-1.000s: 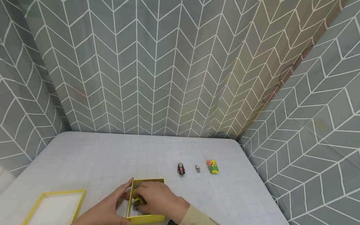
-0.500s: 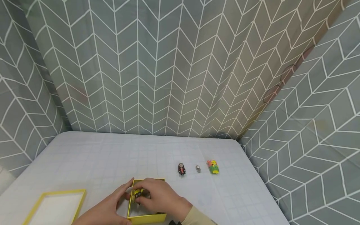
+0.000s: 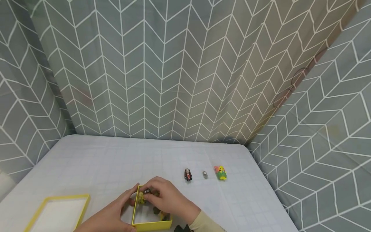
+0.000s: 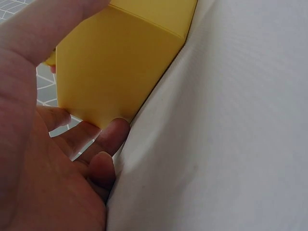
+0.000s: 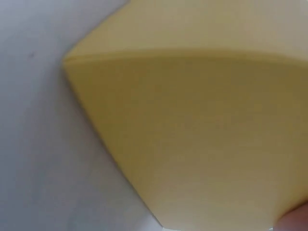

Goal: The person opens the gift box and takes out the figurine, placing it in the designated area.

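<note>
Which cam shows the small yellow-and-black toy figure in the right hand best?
Head view: the small yellow-and-black toy figure shows in the right hand grip above the open yellow cardboard box. Both wrist views show only the box's yellow outer wall, plus left hand fingers; no figure.

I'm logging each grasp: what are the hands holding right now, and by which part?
The right hand pinches a small yellow-and-black figure over the yellow box; the pinched part is hidden. The left hand grips the box's left wall.
</note>
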The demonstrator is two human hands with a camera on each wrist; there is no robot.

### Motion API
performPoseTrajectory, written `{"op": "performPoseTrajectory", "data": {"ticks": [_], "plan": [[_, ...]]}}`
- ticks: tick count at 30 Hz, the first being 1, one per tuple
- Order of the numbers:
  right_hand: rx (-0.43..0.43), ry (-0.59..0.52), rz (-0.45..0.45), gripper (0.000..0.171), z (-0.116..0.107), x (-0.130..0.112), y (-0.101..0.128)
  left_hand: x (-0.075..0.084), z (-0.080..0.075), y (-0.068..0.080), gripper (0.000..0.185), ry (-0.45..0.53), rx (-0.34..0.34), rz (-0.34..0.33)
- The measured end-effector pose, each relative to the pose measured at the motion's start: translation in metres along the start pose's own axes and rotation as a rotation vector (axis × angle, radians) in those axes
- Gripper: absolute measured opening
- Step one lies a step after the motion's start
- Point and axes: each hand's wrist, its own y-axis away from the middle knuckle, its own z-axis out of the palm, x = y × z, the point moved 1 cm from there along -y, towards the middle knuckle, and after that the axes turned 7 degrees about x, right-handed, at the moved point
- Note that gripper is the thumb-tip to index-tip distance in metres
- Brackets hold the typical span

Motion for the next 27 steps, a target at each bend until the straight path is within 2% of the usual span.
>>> {"op": "performPoseTrajectory", "data": {"ticks": [4,8,13,17,22,27], "plan": [[-0.014,-0.091,0.102,0.031,-0.0018,0.0008,-0.0007,0.0022,-0.0006,0.0006,0.111,0.03,-0.01,-0.044],[-0.021,-0.169,0.203,0.043,-0.0031,0.0013,-0.0004,0.0031,-0.0014,0.0008,0.111,0.028,-0.015,-0.054],[-0.009,-0.179,0.271,0.059,-0.0049,0.0018,0.0008,0.0022,-0.0014,0.0008,0.112,0.007,-0.01,-0.061],[0.022,-0.191,0.279,0.061,-0.0056,0.0035,0.0022,0.0019,-0.0016,-0.0002,0.114,-0.015,-0.007,-0.047],[0.057,-0.197,0.23,0.058,-0.0043,0.0032,0.0024,0.0004,-0.0026,0.0003,0.111,0.012,-0.015,-0.04],[0.059,-0.22,0.227,0.061,-0.0032,0.0023,0.0022,-0.0006,-0.0026,0.0006,0.108,0.063,-0.04,-0.092]]}}
